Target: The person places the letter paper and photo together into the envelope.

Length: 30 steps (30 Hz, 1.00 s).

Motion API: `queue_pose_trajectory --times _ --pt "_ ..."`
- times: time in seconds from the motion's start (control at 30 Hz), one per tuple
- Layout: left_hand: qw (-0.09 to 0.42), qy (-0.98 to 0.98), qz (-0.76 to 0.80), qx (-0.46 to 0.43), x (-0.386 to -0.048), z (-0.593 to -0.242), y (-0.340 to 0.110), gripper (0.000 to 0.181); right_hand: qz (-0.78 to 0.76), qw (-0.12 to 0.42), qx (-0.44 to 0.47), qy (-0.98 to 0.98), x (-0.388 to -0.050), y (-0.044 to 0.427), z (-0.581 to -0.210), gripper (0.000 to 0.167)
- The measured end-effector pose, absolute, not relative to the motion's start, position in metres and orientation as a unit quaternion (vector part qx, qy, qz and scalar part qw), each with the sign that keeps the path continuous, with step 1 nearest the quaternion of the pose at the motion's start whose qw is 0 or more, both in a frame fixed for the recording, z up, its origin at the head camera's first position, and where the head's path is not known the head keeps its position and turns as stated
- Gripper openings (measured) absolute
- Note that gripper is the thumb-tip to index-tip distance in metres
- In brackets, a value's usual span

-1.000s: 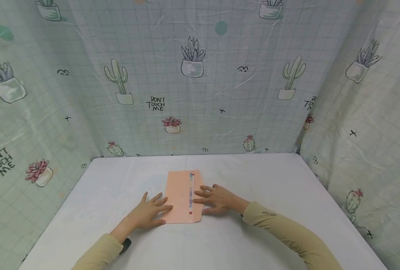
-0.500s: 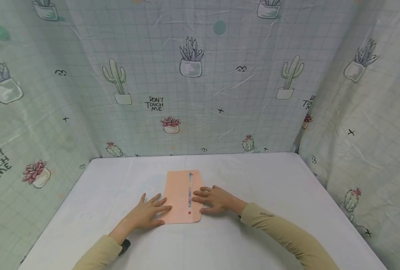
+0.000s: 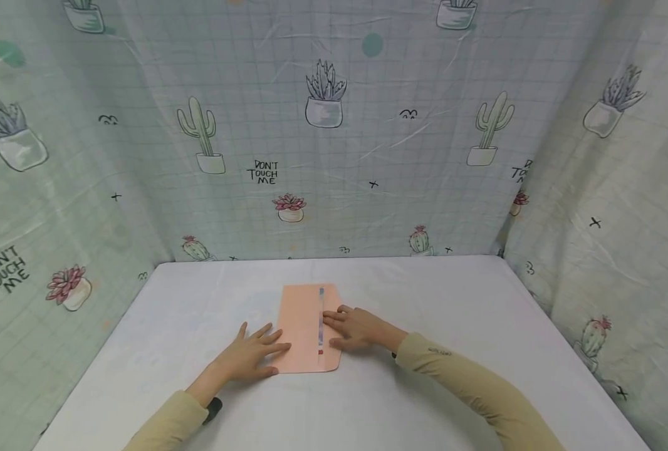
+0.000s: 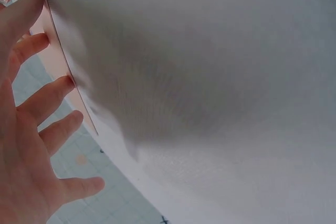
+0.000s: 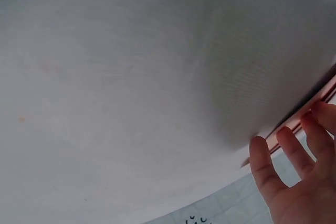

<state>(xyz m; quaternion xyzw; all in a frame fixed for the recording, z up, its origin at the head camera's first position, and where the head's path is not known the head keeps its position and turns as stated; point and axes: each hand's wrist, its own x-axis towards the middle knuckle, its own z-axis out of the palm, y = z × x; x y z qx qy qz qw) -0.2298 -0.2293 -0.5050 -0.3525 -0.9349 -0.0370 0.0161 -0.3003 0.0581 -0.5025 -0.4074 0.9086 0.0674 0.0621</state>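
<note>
A flat peach-coloured paper piece (image 3: 301, 313), which looks like an envelope with its flap at the right, lies on the white table. A narrow strip (image 3: 321, 329), mostly blue with a red end, runs lengthwise on it. My left hand (image 3: 249, 356) rests with spread fingers on its left edge; the left wrist view shows those fingers (image 4: 50, 98) along the peach edge (image 4: 58, 51). My right hand (image 3: 356, 327) lies on the right part, fingertips beside the strip. In the right wrist view its fingers (image 5: 265, 166) touch the peach edge, and part of the hand is cut off.
The white table (image 3: 424, 300) spreads around the paper on all sides. Behind it and at both sides hangs a curtain (image 3: 334, 156) printed with cacti. A dark band (image 3: 212, 410) shows at the left wrist, under the sleeve.
My right hand has shifted slightly up and its thumb has come up onto the paper's right part. My left hand and the paper keep their place.
</note>
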Motion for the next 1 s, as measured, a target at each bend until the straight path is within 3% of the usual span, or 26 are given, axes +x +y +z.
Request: queue_pose_trajectory --times 0.53,1.0 --pt "0.02 -0.937 -0.048 -0.346 -0.227 -0.501 -0.225 0.05 0.011 0.097 -0.4 0.911 -0.288 0.077 -0.484 0.059" --pt "0.068 -0.942 -0.1 -0.313 -0.217 -0.498 -0.215 0.042 -0.132 0.041 -0.343 0.929 -0.262 0.133 -0.475 0.052"
